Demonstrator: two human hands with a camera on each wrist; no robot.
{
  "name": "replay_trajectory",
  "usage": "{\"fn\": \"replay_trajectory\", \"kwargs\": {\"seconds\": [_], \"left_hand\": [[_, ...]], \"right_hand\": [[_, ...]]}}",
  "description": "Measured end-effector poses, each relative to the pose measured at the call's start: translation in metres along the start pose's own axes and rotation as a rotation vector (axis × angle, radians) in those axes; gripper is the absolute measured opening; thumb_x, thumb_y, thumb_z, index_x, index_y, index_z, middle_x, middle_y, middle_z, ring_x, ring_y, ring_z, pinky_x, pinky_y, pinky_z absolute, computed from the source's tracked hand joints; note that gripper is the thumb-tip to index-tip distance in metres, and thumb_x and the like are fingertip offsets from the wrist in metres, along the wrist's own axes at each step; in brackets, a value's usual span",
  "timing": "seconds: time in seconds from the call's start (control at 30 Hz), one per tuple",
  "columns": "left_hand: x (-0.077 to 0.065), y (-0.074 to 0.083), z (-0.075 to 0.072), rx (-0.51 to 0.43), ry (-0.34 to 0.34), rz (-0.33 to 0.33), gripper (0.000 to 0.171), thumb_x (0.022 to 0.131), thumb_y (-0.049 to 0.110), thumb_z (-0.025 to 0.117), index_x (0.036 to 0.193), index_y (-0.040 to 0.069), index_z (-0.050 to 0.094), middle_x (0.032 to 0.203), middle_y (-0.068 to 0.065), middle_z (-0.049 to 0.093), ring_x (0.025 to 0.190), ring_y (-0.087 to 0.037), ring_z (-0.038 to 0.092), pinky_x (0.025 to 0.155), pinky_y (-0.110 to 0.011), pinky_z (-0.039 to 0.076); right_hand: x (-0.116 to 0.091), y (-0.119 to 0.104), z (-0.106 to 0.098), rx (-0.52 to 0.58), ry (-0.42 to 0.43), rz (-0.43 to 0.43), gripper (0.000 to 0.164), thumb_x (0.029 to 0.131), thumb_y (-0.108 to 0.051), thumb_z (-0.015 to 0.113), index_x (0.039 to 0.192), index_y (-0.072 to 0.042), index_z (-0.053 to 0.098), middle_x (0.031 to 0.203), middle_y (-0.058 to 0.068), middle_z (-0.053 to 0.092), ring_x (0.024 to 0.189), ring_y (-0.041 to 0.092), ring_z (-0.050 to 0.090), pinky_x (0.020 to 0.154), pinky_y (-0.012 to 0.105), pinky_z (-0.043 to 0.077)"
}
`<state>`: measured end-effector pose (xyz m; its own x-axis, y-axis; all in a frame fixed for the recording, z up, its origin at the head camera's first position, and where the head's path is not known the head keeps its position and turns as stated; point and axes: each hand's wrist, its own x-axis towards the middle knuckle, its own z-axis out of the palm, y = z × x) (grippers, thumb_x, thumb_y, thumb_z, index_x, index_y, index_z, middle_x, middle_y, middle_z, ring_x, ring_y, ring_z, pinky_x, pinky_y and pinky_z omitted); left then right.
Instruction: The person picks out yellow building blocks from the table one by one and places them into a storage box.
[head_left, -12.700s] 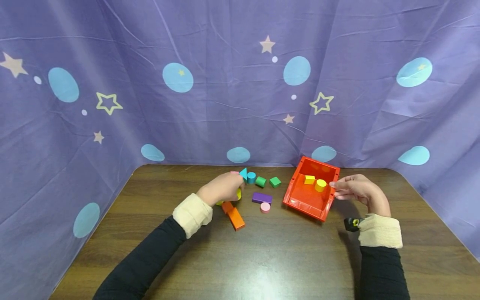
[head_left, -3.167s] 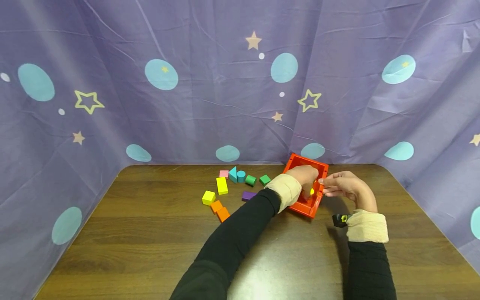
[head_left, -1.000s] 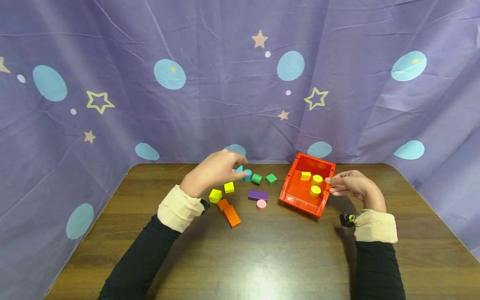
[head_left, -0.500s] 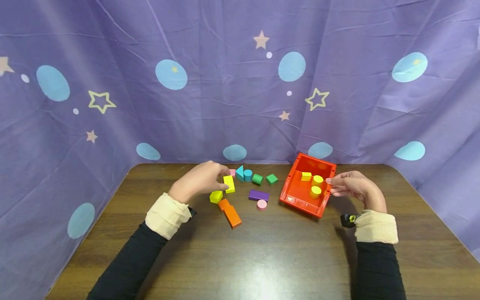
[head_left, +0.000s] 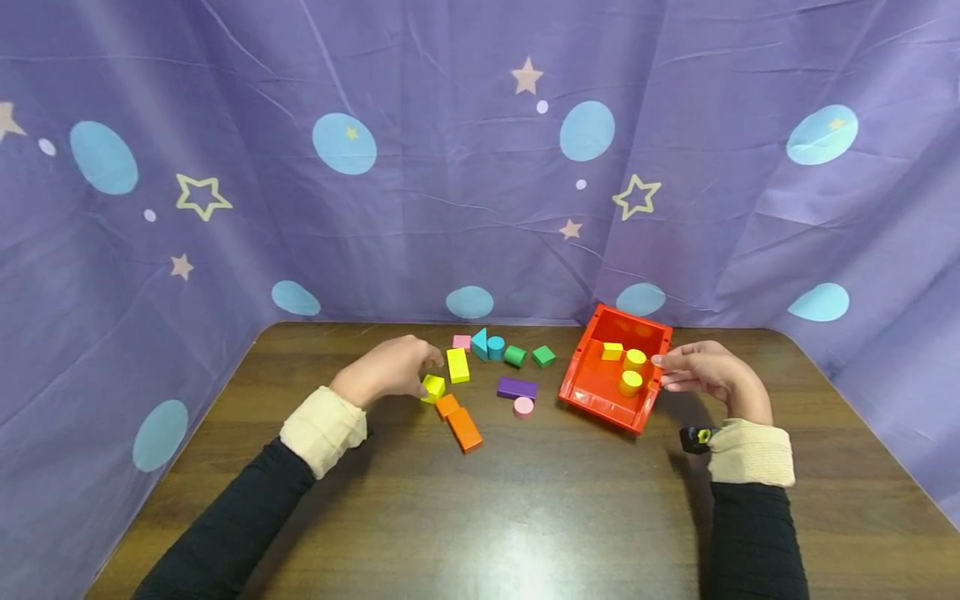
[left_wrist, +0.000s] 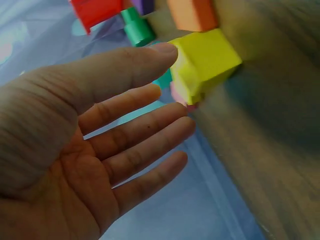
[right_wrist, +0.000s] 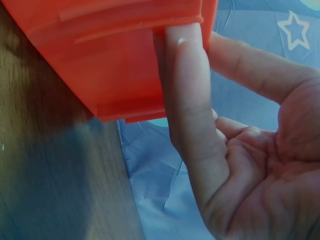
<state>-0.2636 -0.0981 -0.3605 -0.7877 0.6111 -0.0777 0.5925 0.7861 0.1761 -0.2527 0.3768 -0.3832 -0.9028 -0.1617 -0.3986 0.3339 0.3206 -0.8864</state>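
Note:
At the left of the block group in the head view, my left hand [head_left: 386,369] reaches the yellow cube [head_left: 433,388] with thumb and fingers spread apart. The left wrist view shows the thumb tip at the edge of that yellow cube [left_wrist: 210,57], with the other fingers extended and not wrapped round it. My right hand [head_left: 712,379] pinches the right rim of the red bin [head_left: 596,390] between thumb and fingers, also seen in the right wrist view on the red wall [right_wrist: 120,75]. Inside the bin lie a yellow block [head_left: 612,352] and two yellow cylinders [head_left: 631,382].
Near the cube lie a yellow block [head_left: 458,365], two orange blocks [head_left: 465,429], a pink block [head_left: 461,342], a cyan triangle [head_left: 480,344] and a cyan cylinder [head_left: 496,348]. Further right are green pieces [head_left: 515,356], a purple block [head_left: 517,388] and a pink disc [head_left: 523,407].
A second yellow cylinder has come into the bin since the oldest frame. My left hand has left the bin and moved left and down to the yellow cube. The right hand stays at the rim.

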Motion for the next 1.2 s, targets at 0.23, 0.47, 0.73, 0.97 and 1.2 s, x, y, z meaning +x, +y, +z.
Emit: {"fn": "replay_trajectory", "kwargs": {"seconds": [0.23, 0.47, 0.73, 0.97, 1.2], "left_hand": [[0.005, -0.008, 0.015, 0.011, 0.029, 0.053, 0.031, 0.070, 0.006, 0.086, 0.098, 0.007, 0.075, 0.091, -0.004, 0.074, 0.078, -0.017, 0.062, 0.075, -0.037, 0.054], [0.008, -0.008, 0.020, 0.016, 0.036, 0.088, 0.026, 0.071, 0.002, 0.084, 0.094, 0.009, 0.075, 0.086, 0.000, 0.071, 0.073, -0.013, 0.054, 0.070, -0.032, 0.050], [0.008, -0.007, 0.024, 0.021, 0.038, 0.092, 0.023, 0.071, 0.002, 0.085, 0.090, 0.010, 0.075, 0.077, 0.000, 0.064, 0.071, -0.013, 0.050, 0.066, -0.029, 0.044], [0.008, -0.007, 0.025, 0.008, 0.041, 0.089, 0.021, 0.072, 0.001, 0.084, 0.087, 0.009, 0.074, 0.075, -0.003, 0.064, 0.068, -0.013, 0.047, 0.064, -0.028, 0.041], [0.007, -0.007, 0.024, -0.007, 0.045, 0.080, 0.021, 0.073, 0.002, 0.083, 0.091, 0.008, 0.075, 0.078, -0.003, 0.067, 0.069, -0.013, 0.049, 0.065, -0.028, 0.043]], "right_hand": [[-0.002, -0.001, 0.000, 0.005, -0.001, 0.004, 0.029, 0.101, -0.017, 0.063, 0.115, 0.008, 0.055, 0.081, -0.004, 0.072, 0.074, 0.008, 0.072, 0.080, 0.029, 0.061], [-0.002, -0.002, 0.000, 0.025, 0.002, 0.004, 0.021, 0.101, -0.015, 0.062, 0.111, 0.004, 0.057, 0.081, -0.005, 0.071, 0.074, 0.007, 0.071, 0.077, 0.027, 0.061], [-0.002, 0.000, 0.001, 0.028, 0.000, -0.011, 0.022, 0.101, -0.014, 0.062, 0.111, 0.005, 0.057, 0.081, -0.005, 0.071, 0.072, 0.006, 0.071, 0.079, 0.028, 0.061], [-0.001, 0.001, 0.000, 0.019, -0.006, -0.005, 0.022, 0.101, -0.016, 0.063, 0.110, 0.003, 0.058, 0.081, -0.005, 0.071, 0.074, 0.007, 0.071, 0.080, 0.029, 0.061], [0.000, 0.002, -0.002, 0.022, -0.007, -0.002, 0.020, 0.101, -0.017, 0.063, 0.107, 0.001, 0.060, 0.080, -0.005, 0.072, 0.074, 0.008, 0.072, 0.080, 0.028, 0.061]]}}
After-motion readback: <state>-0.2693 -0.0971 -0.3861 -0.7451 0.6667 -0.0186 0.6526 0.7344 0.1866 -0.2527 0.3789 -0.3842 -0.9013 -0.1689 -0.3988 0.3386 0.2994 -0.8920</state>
